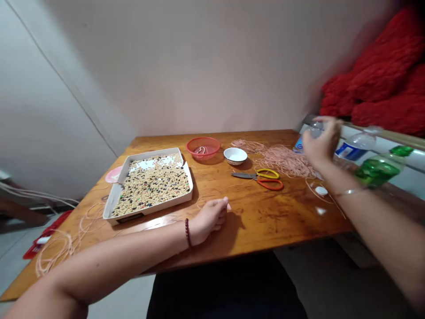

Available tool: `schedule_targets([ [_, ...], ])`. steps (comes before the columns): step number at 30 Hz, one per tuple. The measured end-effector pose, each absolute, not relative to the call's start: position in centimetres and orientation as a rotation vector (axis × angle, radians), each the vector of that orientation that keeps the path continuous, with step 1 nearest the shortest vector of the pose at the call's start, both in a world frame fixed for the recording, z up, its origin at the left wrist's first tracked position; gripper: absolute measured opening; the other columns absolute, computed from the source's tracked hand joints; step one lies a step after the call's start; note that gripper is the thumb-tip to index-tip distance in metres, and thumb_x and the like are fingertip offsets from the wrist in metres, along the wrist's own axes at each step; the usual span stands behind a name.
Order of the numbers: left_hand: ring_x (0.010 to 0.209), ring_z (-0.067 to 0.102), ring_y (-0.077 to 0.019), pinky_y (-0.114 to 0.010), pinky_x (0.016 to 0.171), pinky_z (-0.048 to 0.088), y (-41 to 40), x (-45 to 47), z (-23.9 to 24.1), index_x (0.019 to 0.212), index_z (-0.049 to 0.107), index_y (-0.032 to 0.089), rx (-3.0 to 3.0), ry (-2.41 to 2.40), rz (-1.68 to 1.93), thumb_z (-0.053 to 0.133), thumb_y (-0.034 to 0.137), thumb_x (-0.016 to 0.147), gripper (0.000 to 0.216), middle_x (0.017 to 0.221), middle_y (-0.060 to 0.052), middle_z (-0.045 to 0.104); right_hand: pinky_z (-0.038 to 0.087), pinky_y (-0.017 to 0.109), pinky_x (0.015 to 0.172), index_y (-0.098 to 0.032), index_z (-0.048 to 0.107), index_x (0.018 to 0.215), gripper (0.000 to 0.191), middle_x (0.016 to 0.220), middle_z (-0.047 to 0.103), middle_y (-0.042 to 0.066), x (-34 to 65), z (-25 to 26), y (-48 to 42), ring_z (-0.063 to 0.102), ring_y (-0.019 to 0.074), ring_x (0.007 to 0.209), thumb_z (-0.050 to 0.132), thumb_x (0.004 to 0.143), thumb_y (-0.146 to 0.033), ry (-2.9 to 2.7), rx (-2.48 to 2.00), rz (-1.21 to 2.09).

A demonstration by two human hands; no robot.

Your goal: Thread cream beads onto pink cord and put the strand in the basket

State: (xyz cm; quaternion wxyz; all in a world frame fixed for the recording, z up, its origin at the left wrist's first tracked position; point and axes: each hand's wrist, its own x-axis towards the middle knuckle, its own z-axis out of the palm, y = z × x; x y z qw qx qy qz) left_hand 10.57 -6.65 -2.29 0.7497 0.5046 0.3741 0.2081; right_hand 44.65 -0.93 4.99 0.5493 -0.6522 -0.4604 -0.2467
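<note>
My left hand (210, 218), with a dark red bead bracelet (187, 232) at the wrist, rests near the table's front edge. Its thumb and fingers are pinched together; what is between them is too small to make out. A thin pale cord (200, 201) curves on the wood beside it. My right hand (321, 142) is raised at the right and smeared by motion. It overlaps a clear bottle with a blue label (299, 144); whether it grips the bottle I cannot tell. Scissors (255, 176) with yellow and orange handles lie between the hands.
A white box lid (190, 179) full of small beads stands at the left. Behind are a red basket (203, 142) and a white bowl (235, 155). Tangled pink cord (282, 159) spreads at the right, near a green bottle (378, 170). More cord (63, 246) lies front left.
</note>
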Motion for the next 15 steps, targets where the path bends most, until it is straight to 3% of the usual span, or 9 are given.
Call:
schedule_targets([
  [2,0.043,0.022,-0.0073,-0.022,0.042,0.015,-6.6,10.5,-1.7,0.071,0.054,0.017,1.454,0.865,0.398,0.046,0.052,0.087,0.040,0.052,0.006,0.029,0.045,0.043,0.086,-0.022,0.058,0.096,0.016,0.100,0.063,0.011,37.1,4.0,-2.6,0.060,0.0235,0.096,0.057,0.080,-0.020,-1.299,-1.404,-0.022],
  [4,0.049,0.037,-0.0096,-0.023,0.048,0.028,-6.3,10.3,-0.7,0.069,0.061,0.015,1.911,0.836,0.405,0.046,0.044,0.089,0.038,0.055,0.001,0.045,0.051,0.041,0.082,-0.025,0.058,0.099,0.017,0.102,0.065,0.007,30.1,3.2,-4.3,0.063,0.0223,0.094,0.055,0.085,-0.032,-1.588,-1.178,0.558],
  [6,0.061,0.050,-0.0130,-0.024,0.058,0.038,-5.7,9.9,0.7,0.079,0.066,0.015,2.267,0.820,0.551,0.048,0.032,0.089,0.026,0.071,-0.004,0.060,0.052,0.037,0.079,-0.030,0.063,0.091,0.012,0.097,0.068,0.003,25.1,2.8,-5.2,0.064,0.0212,0.091,0.054,0.087,-0.036,-1.876,-0.985,0.854],
  [8,0.074,0.056,-0.0170,-0.026,0.065,0.042,-4.7,9.1,2.2,0.091,0.066,0.013,2.537,0.953,0.742,0.057,0.025,0.082,0.017,0.089,-0.010,0.064,0.051,0.034,0.070,-0.029,0.064,0.081,0.022,0.084,0.069,0.003,22.5,2.7,-4.9,0.065,0.0204,0.082,0.046,0.091,-0.037,-1.875,-0.886,0.923],
  [11,0.061,0.053,-0.0137,-0.025,0.060,0.038,-3.1,7.4,4.0,0.075,0.066,0.016,2.787,1.057,0.741,0.050,0.028,0.089,0.024,0.071,-0.005,0.063,0.044,0.029,0.055,-0.025,0.060,0.076,0.036,0.072,0.065,0.002,21.8,2.1,-2.9,0.060,0.0165,0.063,0.033,0.094,-0.041,-1.774,-1.004,0.937],
  [12,0.063,0.053,-0.0131,-0.024,0.062,0.037,-2.6,6.7,4.3,0.079,0.066,0.018,2.805,1.015,0.758,0.048,0.029,0.091,0.024,0.072,-0.003,0.063,0.040,0.028,0.053,-0.023,0.059,0.073,0.040,0.066,0.061,0.002,22.0,1.7,-2.2,0.055,0.0153,0.059,0.032,0.094,-0.044,-1.778,-1.081,0.842],
  [15,0.056,0.046,-0.0116,-0.023,0.057,0.033,-1.0,4.7,4.2,0.077,0.063,0.017,2.694,1.187,1.007,0.047,0.037,0.092,0.030,0.062,-0.001,0.056,0.028,0.027,0.052,-0.018,0.043,0.055,0.047,0.052,0.040,-0.001,23.1,0.3,-0.7,0.039,0.0120,0.053,0.042,0.090,-0.050,-1.771,-1.215,0.569],
])
